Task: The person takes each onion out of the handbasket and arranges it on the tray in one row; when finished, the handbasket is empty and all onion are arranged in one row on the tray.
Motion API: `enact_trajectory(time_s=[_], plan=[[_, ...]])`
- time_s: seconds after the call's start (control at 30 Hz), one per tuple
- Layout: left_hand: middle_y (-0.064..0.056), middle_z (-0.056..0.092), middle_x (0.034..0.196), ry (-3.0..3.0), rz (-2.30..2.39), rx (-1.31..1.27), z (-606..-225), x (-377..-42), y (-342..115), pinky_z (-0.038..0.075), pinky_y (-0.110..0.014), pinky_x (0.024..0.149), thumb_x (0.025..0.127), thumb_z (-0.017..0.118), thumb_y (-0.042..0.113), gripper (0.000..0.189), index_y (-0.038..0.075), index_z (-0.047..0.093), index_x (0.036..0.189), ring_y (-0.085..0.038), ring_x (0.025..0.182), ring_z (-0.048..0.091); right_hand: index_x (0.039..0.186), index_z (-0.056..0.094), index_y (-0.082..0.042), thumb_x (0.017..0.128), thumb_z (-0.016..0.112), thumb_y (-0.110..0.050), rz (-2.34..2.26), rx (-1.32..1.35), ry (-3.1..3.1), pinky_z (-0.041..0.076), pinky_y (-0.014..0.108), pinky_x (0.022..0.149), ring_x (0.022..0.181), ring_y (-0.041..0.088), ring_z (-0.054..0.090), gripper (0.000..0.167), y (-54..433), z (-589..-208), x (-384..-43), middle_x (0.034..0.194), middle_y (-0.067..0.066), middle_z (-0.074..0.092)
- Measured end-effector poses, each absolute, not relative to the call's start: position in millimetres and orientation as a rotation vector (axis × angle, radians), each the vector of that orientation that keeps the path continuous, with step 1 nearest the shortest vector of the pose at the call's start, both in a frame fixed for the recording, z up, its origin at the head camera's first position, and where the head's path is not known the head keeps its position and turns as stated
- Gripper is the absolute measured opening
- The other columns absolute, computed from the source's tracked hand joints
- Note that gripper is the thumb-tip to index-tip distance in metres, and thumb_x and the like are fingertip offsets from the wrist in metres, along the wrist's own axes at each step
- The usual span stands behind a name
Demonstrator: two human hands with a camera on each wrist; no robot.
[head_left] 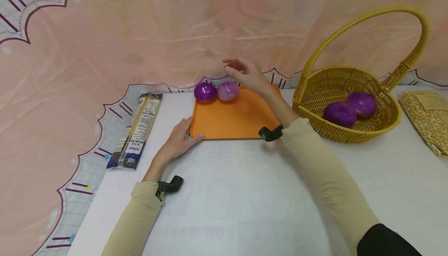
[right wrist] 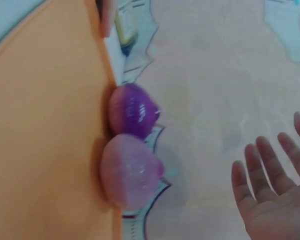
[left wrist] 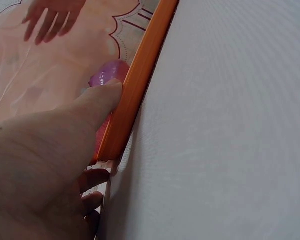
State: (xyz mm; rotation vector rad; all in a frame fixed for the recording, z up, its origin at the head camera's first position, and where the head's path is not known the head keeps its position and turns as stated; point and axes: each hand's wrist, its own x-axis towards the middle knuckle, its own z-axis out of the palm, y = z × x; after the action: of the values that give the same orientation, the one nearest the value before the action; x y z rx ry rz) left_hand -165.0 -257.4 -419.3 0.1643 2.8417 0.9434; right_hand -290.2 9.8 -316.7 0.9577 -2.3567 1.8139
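Note:
An orange cutting board (head_left: 241, 118) lies on the table, with a dark purple onion (head_left: 205, 92) and a paler one (head_left: 228, 91) side by side at its back left edge. My left hand (head_left: 178, 139) rests at the near left corner, its thumb along the front edge and its fingers at the left side. In the left wrist view the thumb (left wrist: 97, 97) presses against the board's edge (left wrist: 132, 100). My right hand (head_left: 246, 75) is raised above the back of the board, close to the paler onion, and holds nothing. Its fingers (right wrist: 270, 170) are spread and slightly bent in the right wrist view.
To the right stands a yellow wicker basket (head_left: 353, 133) with a tall handle and two purple onions (head_left: 340, 114) inside. A bag of grain (head_left: 428, 122) lies beyond it. A long noodle-like packet (head_left: 136, 131) lies left of the board. A patterned pink cloth (head_left: 157, 34) hangs behind.

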Motion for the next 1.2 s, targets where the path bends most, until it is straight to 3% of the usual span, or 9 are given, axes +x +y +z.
enact_trajectory(time_s=[0.23, 0.37, 0.57, 0.8, 0.93, 1.2], plan=[[-0.011, 0.013, 0.164, 2.847, 0.943, 0.164, -420, -166, -260, 0.010, -0.056, 0.123, 0.092, 0.057, 0.054, 0.088, 0.012, 0.014, 0.157, -0.031, 0.153, 0.003, 0.131, 0.056, -0.003, 0.100, 0.052, -0.015, 2.078, 1.080, -2.186, 0.053, 0.034, 0.099, 0.105, 0.018, 0.065, 0.034, 22, -297, -271, 0.116, 0.010, 0.064], [-0.012, 0.013, 0.164, 2.850, 0.941, 0.159, -419, -166, -261, 0.010, -0.057, 0.122, 0.092, 0.057, 0.053, 0.088, 0.012, 0.014, 0.157, -0.031, 0.153, 0.003, 0.127, 0.058, 0.001, 0.099, 0.052, -0.013, 2.064, 1.149, -2.124, 0.055, 0.031, 0.095, 0.101, 0.020, 0.065, 0.032, 27, -287, -265, 0.115, 0.016, 0.064], [-0.013, 0.013, 0.164, 2.837, 0.940, 0.157, -418, -164, -260, 0.011, -0.057, 0.122, 0.092, 0.057, 0.053, 0.088, 0.012, 0.014, 0.157, -0.032, 0.153, 0.004, 0.123, 0.062, 0.000, 0.097, 0.051, -0.006, 2.136, 1.195, -1.876, 0.055, 0.027, 0.090, 0.098, 0.021, 0.065, 0.028, 39, -272, -255, 0.106, 0.006, 0.068], [-0.012, 0.013, 0.164, 2.849, 0.922, 0.157, -417, -166, -259, 0.011, -0.056, 0.122, 0.092, 0.057, 0.055, 0.089, 0.012, 0.014, 0.157, -0.032, 0.153, 0.004, 0.107, 0.066, -0.001, 0.088, 0.068, -0.008, 2.424, 1.344, -1.119, 0.055, 0.034, 0.079, 0.083, 0.028, 0.064, 0.020, 68, -222, -228, 0.094, 0.017, 0.069], [-0.013, 0.013, 0.164, 2.852, 0.929, 0.163, -417, -168, -261, 0.010, -0.056, 0.123, 0.092, 0.057, 0.054, 0.089, 0.011, 0.014, 0.157, -0.032, 0.153, 0.004, 0.104, 0.064, 0.003, 0.084, 0.073, -0.008, 2.381, 1.370, -1.125, 0.055, 0.034, 0.078, 0.082, 0.031, 0.064, 0.025, 84, -208, -220, 0.092, 0.019, 0.068], [-0.011, 0.013, 0.164, 2.835, 0.926, 0.154, -420, -169, -260, 0.011, -0.057, 0.122, 0.091, 0.056, 0.057, 0.090, 0.013, 0.013, 0.157, -0.031, 0.153, 0.004, 0.102, 0.064, 0.011, 0.090, 0.064, -0.004, 2.086, 1.528, -1.396, 0.056, 0.027, 0.083, 0.087, 0.026, 0.066, 0.020, 122, -221, -220, 0.093, 0.016, 0.071]])
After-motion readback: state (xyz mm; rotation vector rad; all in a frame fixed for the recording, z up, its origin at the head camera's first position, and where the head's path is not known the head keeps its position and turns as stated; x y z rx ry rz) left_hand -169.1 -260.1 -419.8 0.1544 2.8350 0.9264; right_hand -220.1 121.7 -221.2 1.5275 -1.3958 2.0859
